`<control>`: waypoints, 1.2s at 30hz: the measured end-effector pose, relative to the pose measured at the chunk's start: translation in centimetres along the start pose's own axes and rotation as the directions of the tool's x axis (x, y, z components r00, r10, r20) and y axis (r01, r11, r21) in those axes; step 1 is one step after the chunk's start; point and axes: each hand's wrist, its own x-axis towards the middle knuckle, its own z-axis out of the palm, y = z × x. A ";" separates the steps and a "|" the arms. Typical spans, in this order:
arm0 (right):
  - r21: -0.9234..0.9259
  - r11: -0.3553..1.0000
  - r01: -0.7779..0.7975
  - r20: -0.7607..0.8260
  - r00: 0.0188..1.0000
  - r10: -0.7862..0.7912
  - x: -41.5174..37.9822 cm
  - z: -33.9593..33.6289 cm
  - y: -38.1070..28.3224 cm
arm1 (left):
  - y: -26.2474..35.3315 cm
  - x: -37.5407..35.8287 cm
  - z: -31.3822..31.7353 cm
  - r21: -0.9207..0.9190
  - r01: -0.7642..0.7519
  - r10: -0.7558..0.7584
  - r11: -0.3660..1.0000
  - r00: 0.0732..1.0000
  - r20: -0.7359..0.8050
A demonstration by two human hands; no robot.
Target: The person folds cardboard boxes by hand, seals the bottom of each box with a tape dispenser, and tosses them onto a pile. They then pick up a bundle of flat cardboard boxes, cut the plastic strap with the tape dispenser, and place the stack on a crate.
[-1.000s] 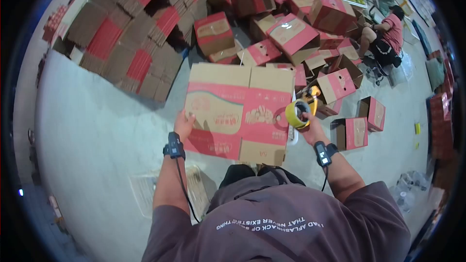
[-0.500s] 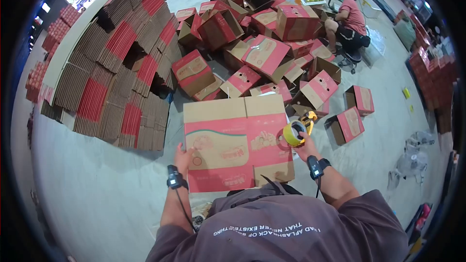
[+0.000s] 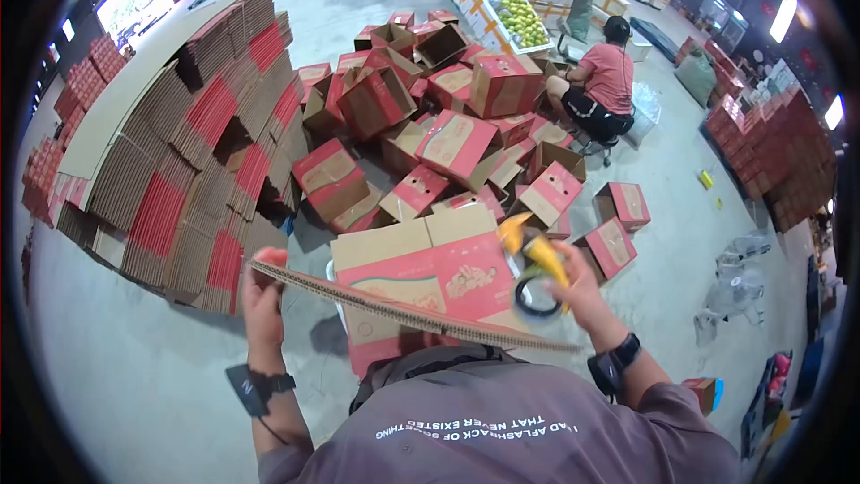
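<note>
My left hand point(image 3: 263, 298) grips one end of a flattened carton point(image 3: 403, 314), which is tilted up so that I see mostly its corrugated edge. Its other end reaches toward my right wrist. In my right hand point(image 3: 584, 294) is a yellow-orange tape dispenser point(image 3: 543, 260) with a roll of tape, slightly blurred. Beneath the raised carton, another flat red and brown carton point(image 3: 421, 255) lies in front of my body, resting on a white-edged surface that is mostly hidden.
Bundled flat cartons point(image 3: 170, 179) are stacked at the left. Ahead lies a heap of formed boxes point(image 3: 457, 143). A person point(image 3: 602, 81) sits beyond it near a crate of green-yellow fruit point(image 3: 515, 18). Clear plastic point(image 3: 739, 278) is on the floor at the right.
My left hand has lifted a flattened carton and tilted it edge-on, uncovering another below. My right hand, still holding the tape dispenser, has moved slightly right and down. The view has tipped upward.
</note>
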 end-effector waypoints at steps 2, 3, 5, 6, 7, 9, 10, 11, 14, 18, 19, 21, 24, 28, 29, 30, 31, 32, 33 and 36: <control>-0.127 0.982 0.140 0.246 0.963 -0.105 -2.3 1.4 -3.2 | 4.0 -1.3 2.8 -0.195 -0.137 0.101 0.971 0.977 -0.187; -0.181 0.968 0.173 0.346 0.933 -0.102 -3.2 1.4 -4.5 | 5.0 -0.9 3.8 -0.112 -0.063 0.038 0.992 0.976 -0.214; -0.254 0.941 0.224 0.510 0.857 -0.067 -4.2 1.1 -8.7 | 5.2 -0.2 5.5 -0.032 0.021 -0.028 0.999 0.971 -0.237; -0.256 0.940 0.223 0.506 0.860 -0.066 -4.0 1.3 -8.9 | 4.6 0.3 6.3 0.013 -0.013 0.016 1.000 0.970 -0.242; -0.378 0.866 0.327 0.508 0.855 -0.101 -3.9 1.7 -9.0 | 4.0 0.7 6.9 0.060 -0.045 0.058 0.997 0.968 -0.245; -0.487 0.768 0.416 0.516 0.846 -0.131 -3.4 1.5 -8.9 | 3.3 1.2 7.0 -0.053 -0.039 0.026 0.998 0.974 -0.223; -0.482 0.806 0.343 0.525 0.850 -0.048 -2.4 1.1 -8.5 | 2.9 1.3 7.0 -0.059 -0.041 0.028 0.997 0.979 -0.200; -0.476 0.837 0.269 0.535 0.844 0.033 -1.3 0.8 -8.4 | 2.7 1.4 6.9 -0.064 -0.045 0.033 0.997 0.983 -0.179; -0.569 0.783 0.251 0.453 0.890 0.044 2.4 -1.4 -9.0 | 2.9 0.4 6.3 -0.061 -0.054 0.044 0.997 0.989 -0.141; -0.784 0.259 0.564 0.524 0.825 -0.210 4.4 -0.4 -11.6 | 3.4 -0.2 6.8 -0.039 -0.052 0.046 0.998 0.987 -0.154; -0.781 0.265 0.565 0.527 0.825 -0.204 4.3 0.3 -12.0 | 3.2 -0.2 6.8 -0.040 -0.055 0.046 0.998 0.982 -0.185; -0.762 0.049 0.645 0.621 0.751 -0.225 4.2 2.0 -12.6 | 2.5 0.3 6.7 -0.042 -0.057 0.047 0.998 0.976 -0.211; -0.776 0.060 0.628 0.611 0.771 -0.178 7.1 2.2 -12.4 | 3.8 0.1 7.1 0.038 -0.065 0.071 0.997 0.985 -0.156; -0.808 0.286 0.516 0.490 0.857 -0.162 12.6 1.4 -13.7 | 6.9 -3.1 7.1 -0.042 0.064 -0.040 0.997 0.902 0.429; -0.756 0.371 0.539 0.532 0.836 -0.132 12.8 2.2 -13.5 | 8.7 -4.2 7.8 -0.041 0.171 -0.117 0.984 0.814 0.569; -0.698 0.454 0.553 0.575 0.811 -0.105 13.0 3.1 -13.2 | 7.4 -3.1 6.7 0.242 -0.063 -0.071 0.968 0.857 0.510; -0.661 0.417 0.624 0.654 0.751 -0.088 13.5 4.4 -12.0 | 7.0 -1.7 6.6 0.249 -0.055 -0.079 0.967 0.864 0.498; -0.634 0.428 0.644 0.675 0.731 -0.100 13.4 5.7 -12.2 | 6.9 -0.2 6.7 0.307 -0.384 0.205 0.871 0.851 0.484; -0.607 0.441 0.661 0.693 0.712 -0.113 13.1 6.5 -12.4 | 6.8 1.0 6.9 0.363 -0.658 0.463 0.660 0.736 0.494; -0.450 0.718 0.530 0.635 0.756 -0.160 13.7 6.1 -10.7 | 5.7 0.4 12.3 0.008 -0.799 0.414 0.602 0.320 0.852</control>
